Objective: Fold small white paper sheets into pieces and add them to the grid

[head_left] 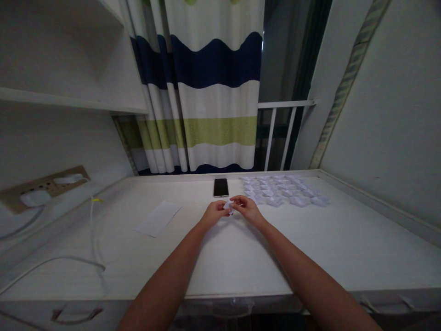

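Observation:
Between both hands, above the middle of the white desk, is a small folded white paper piece (228,206). My left hand (216,213) pinches it from the left, fingers closed. From the right, my right hand (247,208) grips it with thumb and fingers together. The fingers cover much of the paper, so its exact shape cannot be made out. Just behind the hands lies a dark phone (221,187). To the right rear, several folded white paper pieces (272,191) sit in rows. A flat stack of white paper (159,219) lies to the left.
The white desk (324,248) has a raised rim at the back and right. A white cable (62,258) runs across its left side from a wall power strip (44,186). Shelves overhang the left. A striped curtain (217,101) and a white railing (286,105) stand behind.

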Motion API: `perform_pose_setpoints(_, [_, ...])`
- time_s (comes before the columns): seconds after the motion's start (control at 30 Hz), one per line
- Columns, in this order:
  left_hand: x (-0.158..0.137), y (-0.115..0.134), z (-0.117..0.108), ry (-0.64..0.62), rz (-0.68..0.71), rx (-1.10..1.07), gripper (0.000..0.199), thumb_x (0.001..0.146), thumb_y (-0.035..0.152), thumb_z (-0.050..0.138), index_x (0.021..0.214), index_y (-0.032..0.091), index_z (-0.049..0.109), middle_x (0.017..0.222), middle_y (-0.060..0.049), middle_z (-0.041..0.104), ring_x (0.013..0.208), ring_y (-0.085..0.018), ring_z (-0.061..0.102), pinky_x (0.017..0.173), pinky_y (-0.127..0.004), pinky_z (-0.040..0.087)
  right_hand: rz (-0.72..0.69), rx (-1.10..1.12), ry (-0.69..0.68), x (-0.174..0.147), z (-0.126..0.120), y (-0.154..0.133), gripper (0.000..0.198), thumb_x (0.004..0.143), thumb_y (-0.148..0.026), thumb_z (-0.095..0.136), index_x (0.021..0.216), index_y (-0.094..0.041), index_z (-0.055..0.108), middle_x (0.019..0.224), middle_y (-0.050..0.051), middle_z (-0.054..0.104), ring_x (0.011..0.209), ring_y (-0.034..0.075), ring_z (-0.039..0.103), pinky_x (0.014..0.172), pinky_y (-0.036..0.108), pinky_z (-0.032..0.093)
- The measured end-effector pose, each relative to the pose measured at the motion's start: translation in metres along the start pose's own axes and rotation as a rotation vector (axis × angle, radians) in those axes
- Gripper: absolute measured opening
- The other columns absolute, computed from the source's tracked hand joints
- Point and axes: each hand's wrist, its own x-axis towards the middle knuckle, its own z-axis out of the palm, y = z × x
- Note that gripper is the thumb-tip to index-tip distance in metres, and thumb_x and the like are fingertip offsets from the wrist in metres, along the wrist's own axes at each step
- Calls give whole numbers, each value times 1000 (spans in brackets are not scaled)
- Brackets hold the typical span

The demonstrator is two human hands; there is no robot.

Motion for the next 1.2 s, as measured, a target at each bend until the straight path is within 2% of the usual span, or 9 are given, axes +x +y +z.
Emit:
perform_pose_setpoints(0.17, [0, -2, 1, -21, 13, 72, 30, 48, 31, 73, 63, 10, 57, 55, 1, 58, 52, -9, 54, 56, -24, 44, 70, -13, -35, 2, -2, 1, 26, 60, -38, 62, 67, -13, 64, 61, 3, 61, 54, 11, 52, 54, 24, 41])
perform_pose_setpoints(0.37, [-1, 0, 2, -4, 21, 83, 30, 48, 30, 72, 65, 10, 59, 60, -1, 60, 54, -9, 54, 56, -23, 44, 110, 73, -28, 1, -3, -3, 28, 60, -40, 62, 68, -13, 64, 59, 2, 62, 51, 11, 51, 52, 24, 41])
perform_pose_setpoints(0.53, [0, -5, -1, -46, -33, 149, 30, 52, 33, 70, 69, 10, 62, 61, -4, 63, 57, -13, 58, 57, -25, 45, 121, 137, 11, 1, -2, -2, 30, 57, -43, 63, 63, -13, 63, 55, 1, 61, 50, 11, 52, 52, 24, 43])
perform_pose_setpoints(0.67, [0, -8, -2, -72, -27, 155, 30, 55, 36, 69, 68, 10, 63, 58, -5, 64, 54, -14, 58, 57, -26, 45, 144, 157, -15, 0, -2, -7, 30, 57, -42, 64, 66, -14, 64, 56, 1, 61, 50, 11, 53, 52, 24, 44])
perform_pose_setpoints(0.93, [-6, 3, -2, -172, -29, 121, 30, 54, 38, 69, 63, 10, 63, 57, -7, 65, 48, -12, 56, 52, -24, 44, 220, 234, -84, -2, -4, -13, 29, 55, -41, 66, 64, -13, 64, 53, 0, 60, 49, 10, 52, 52, 24, 43])
perform_pose_setpoints(1.2, [-11, 10, 1, -212, -39, 106, 29, 55, 36, 69, 64, 9, 63, 58, -6, 65, 49, -12, 57, 53, -23, 44, 270, 351, -131, -3, -6, -10, 28, 53, -39, 68, 61, -13, 61, 53, -2, 58, 49, 8, 50, 51, 22, 40])
